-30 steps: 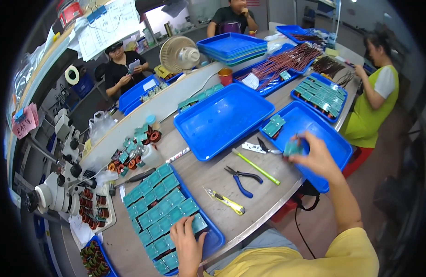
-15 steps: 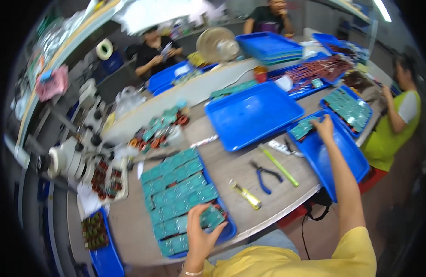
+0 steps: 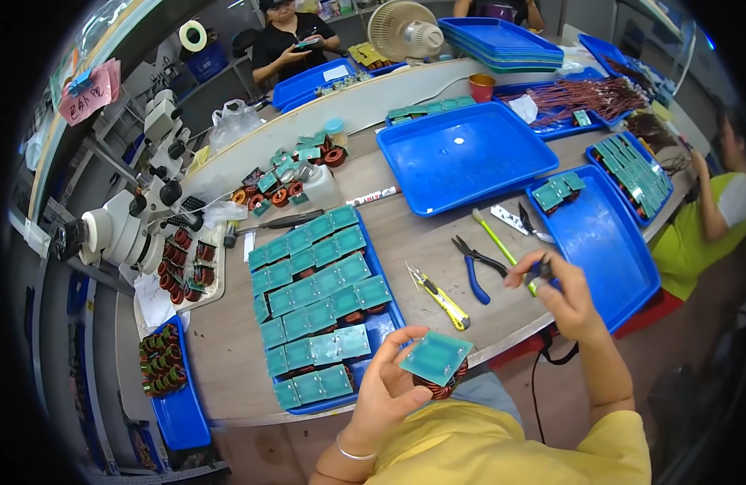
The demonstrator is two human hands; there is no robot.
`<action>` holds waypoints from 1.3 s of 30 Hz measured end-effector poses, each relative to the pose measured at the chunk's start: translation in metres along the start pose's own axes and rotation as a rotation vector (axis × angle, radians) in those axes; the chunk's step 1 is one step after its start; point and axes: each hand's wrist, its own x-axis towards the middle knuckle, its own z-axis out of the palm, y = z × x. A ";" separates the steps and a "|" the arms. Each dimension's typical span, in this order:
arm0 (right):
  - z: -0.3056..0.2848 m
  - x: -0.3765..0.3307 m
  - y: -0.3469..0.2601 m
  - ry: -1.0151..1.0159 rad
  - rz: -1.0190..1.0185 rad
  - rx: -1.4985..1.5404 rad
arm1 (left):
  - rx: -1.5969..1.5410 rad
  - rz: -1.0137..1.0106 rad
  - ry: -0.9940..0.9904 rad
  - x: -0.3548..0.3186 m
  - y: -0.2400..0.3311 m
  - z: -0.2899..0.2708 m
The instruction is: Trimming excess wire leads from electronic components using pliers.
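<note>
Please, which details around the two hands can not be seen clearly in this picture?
- Right hand, head view: its small dark tool is mostly covered by the fingers; its kind is unclear.
- Left hand: the green board hides most of the copper coil beneath.
- Left forearm: cut by the lower edge.

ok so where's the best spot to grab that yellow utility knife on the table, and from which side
Probably the middle of the yellow utility knife's body, pinched across its narrow width from straight above. It lies flat and diagonal on the table, its long sides free: the blue-handled pliers lie apart to its right, the blue tray to its left.
</note>
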 end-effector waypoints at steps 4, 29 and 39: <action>0.015 -0.008 -0.018 -0.249 0.122 0.206 | 0.069 -0.086 0.076 0.002 -0.005 0.008; 0.037 -0.024 -0.046 -0.238 -0.067 0.067 | -0.029 -0.058 -0.127 -0.005 -0.018 0.002; 0.044 -0.021 -0.042 -0.402 0.094 0.406 | -0.210 -0.159 -0.391 -0.002 -0.023 -0.009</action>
